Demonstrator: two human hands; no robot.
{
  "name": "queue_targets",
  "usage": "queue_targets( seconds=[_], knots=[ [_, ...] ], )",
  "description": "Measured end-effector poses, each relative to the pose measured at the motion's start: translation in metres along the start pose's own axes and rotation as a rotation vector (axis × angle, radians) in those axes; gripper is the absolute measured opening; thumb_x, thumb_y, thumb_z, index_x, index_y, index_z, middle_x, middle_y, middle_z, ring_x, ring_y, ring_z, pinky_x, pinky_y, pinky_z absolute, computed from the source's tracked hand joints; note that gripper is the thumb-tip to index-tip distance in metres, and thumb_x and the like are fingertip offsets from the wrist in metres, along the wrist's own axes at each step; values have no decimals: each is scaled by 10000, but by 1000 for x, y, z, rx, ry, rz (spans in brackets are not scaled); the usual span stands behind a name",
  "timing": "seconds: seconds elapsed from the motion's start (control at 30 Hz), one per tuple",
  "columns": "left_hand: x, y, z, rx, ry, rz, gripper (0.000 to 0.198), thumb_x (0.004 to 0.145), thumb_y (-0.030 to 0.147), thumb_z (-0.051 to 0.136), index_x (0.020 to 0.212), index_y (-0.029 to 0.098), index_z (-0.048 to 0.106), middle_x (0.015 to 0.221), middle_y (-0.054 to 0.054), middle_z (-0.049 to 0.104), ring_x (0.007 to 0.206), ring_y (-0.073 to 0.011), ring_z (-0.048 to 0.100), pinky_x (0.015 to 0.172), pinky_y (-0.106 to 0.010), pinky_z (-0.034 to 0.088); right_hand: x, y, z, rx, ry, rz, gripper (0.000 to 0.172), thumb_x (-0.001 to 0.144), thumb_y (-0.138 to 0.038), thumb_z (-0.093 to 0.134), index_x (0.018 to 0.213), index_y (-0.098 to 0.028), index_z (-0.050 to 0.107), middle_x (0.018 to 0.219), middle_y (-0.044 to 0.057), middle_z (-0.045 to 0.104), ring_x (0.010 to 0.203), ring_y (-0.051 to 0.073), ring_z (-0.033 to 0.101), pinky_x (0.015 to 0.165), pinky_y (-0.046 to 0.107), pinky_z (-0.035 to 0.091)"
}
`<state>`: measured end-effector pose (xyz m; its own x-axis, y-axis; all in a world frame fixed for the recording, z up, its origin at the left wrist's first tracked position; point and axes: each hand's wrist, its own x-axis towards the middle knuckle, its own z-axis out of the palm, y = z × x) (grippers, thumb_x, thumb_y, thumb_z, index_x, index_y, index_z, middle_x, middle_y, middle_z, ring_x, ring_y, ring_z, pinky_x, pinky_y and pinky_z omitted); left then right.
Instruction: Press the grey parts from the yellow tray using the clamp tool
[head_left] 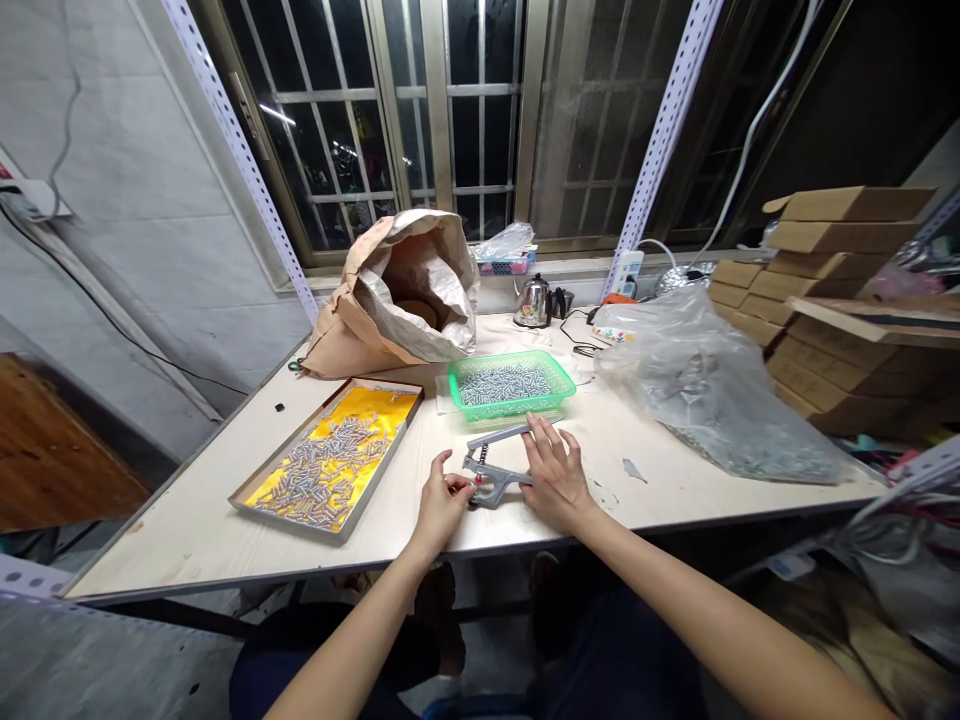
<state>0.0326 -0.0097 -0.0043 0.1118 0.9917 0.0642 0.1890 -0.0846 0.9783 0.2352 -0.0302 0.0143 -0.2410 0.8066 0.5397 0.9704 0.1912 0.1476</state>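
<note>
A grey metal plier-like hand tool (493, 486) with a coil spring between its handles and a small red part near its jaw lies low over the table's front. My right hand (556, 480) grips its handles from the right, and the handles are spread apart. At the jaw end, my left hand (441, 508) is closed in a pinch; whatever its fingertips hold is too small to make out. Just behind the tool, a green plastic basket (510, 411) contains many small metal pieces (504, 383). Left of my hands, small metallic coil-like parts (315, 475) lie scattered in a shallow tray (379, 487) lined in yellow.
A large open paper sack (337, 335) leans at the back left. Behind the basket stands a metal kettle (533, 303). A clear plastic bag (720, 390) covers the table's right side, with stacked cardboard boxes (832, 370) beyond. A grey scrap (634, 469) lies right of my right hand.
</note>
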Motion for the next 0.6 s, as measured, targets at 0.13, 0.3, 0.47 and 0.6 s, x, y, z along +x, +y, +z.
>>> queue_targets(
  seconds=[0.13, 0.3, 0.47, 0.6],
  knots=[
    [1, 5, -2, 123, -83, 56, 684, 718, 185, 606, 1337, 148, 318, 748, -9, 682, 691, -153, 615, 701, -272, 437, 1, 0, 0, -6, 12, -17, 676, 699, -343, 573, 1298, -60, 436, 1484, 184, 272, 1380, 282, 145, 1090, 452, 70],
    [1, 14, -7, 197, -188, 99, 748, 729, 131, 564, 1407, 138, 251, 799, -27, 694, 774, -161, 636, 764, -274, 440, 0, -2, 1, -19, 34, -20, 692, 691, -347, 584, 1300, -57, 428, 1481, 189, 276, 1382, 281, 133, 1094, 445, 66],
    [2, 17, -10, 239, -238, 46, 822, 713, 113, 579, 1445, 121, 203, 770, -33, 685, 755, -171, 643, 742, -276, 460, -3, -4, 3, -21, 58, -16, 713, 674, -342, 593, 1305, -57, 422, 1479, 199, 275, 1383, 286, 136, 1095, 448, 58],
    [0, 19, -11, 264, -282, 65, 848, 718, 94, 575, 1461, 128, 170, 823, -54, 699, 795, -178, 651, 778, -291, 464, -5, -4, 3, -26, 76, -16, 701, 657, -325, 602, 1287, -61, 442, 1475, 207, 279, 1379, 295, 150, 1092, 456, 60]
  ],
)
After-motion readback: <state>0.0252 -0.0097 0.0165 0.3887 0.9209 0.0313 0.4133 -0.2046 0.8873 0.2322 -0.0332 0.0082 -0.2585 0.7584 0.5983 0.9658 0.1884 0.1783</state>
